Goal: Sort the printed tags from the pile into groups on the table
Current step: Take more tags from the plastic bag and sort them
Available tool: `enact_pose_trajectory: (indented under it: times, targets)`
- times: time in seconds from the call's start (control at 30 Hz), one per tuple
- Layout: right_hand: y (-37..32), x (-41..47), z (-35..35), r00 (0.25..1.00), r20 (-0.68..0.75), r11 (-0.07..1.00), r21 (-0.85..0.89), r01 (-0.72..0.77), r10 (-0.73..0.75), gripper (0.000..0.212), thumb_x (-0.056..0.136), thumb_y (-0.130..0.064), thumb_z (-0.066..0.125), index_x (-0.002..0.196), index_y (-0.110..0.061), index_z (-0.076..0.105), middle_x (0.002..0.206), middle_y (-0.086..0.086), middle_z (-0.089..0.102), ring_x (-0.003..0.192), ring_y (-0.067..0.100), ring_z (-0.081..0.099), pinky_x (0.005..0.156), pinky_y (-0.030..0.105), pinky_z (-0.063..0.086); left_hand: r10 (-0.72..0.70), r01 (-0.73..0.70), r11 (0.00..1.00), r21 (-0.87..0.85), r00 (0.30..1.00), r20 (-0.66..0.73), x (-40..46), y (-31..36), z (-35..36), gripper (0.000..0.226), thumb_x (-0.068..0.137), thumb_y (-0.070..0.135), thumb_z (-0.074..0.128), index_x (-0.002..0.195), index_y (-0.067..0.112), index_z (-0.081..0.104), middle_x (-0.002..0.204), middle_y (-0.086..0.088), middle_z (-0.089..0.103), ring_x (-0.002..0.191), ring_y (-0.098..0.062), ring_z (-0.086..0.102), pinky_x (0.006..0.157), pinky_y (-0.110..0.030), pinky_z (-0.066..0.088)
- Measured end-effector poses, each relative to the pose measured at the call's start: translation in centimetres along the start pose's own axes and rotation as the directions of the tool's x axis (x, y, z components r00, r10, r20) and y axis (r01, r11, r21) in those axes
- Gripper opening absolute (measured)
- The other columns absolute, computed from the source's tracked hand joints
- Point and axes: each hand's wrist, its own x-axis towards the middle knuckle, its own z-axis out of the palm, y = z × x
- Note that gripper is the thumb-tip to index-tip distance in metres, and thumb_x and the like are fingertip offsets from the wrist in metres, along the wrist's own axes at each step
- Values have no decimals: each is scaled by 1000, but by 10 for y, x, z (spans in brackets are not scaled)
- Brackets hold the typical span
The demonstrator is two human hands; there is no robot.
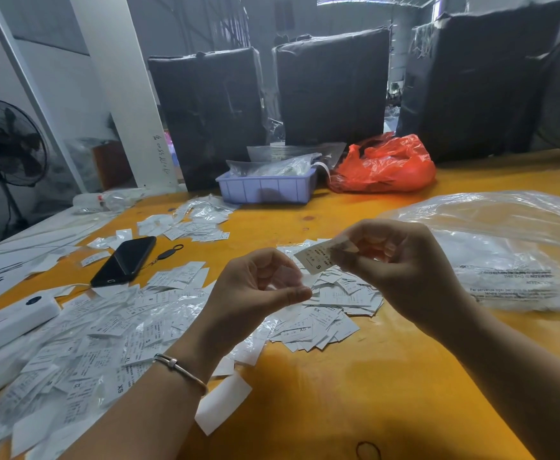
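Your right hand (pixel 391 260) pinches a tag (pixel 315 258) marked S, lifted above the heap of sorted tags (pixel 331 303) near the middle of the yellow table (pixel 355 386). Your left hand (pixel 258 290) curls around a clear bit of wrapper (pixel 286 277), it seems. You're mid-sort, I'd say: next, find the S group and drop it there. The big unsorted pile (pixel 89 343) waits on your near left.
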Motion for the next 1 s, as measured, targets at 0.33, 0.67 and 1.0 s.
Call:
enact_pose_trajectory:
  times: [0.33,0.67,1.0]
  targets:
    - [2,0,-2,999,35,994,108,-31,27,3,79,-1,71,81,0,71,75,13,71,70,28,67,66,32,55,-15,16,1000,-23,1000,17,0,-1,0,30,60,29,82,84,18,67,83,6,73,78,-8,69,72,-28,59]
    - [8,1,-3,996,-74,966,-256,20,-40,40,84,3,60,114,-23,68,82,-6,70,64,10,65,56,21,53,-17,22,996,-86,998,58,1,-4,0,30,65,25,84,83,10,65,78,-5,71,74,-18,69,69,-26,57]
    - [9,-2,5,950,249,980,-121,-160,186,9,79,-15,75,71,-10,74,60,3,67,54,6,53,52,24,43,-20,27,998,-51,991,133,1,-3,1,34,69,26,82,80,0,63,75,-10,70,71,-20,67,69,-31,57]
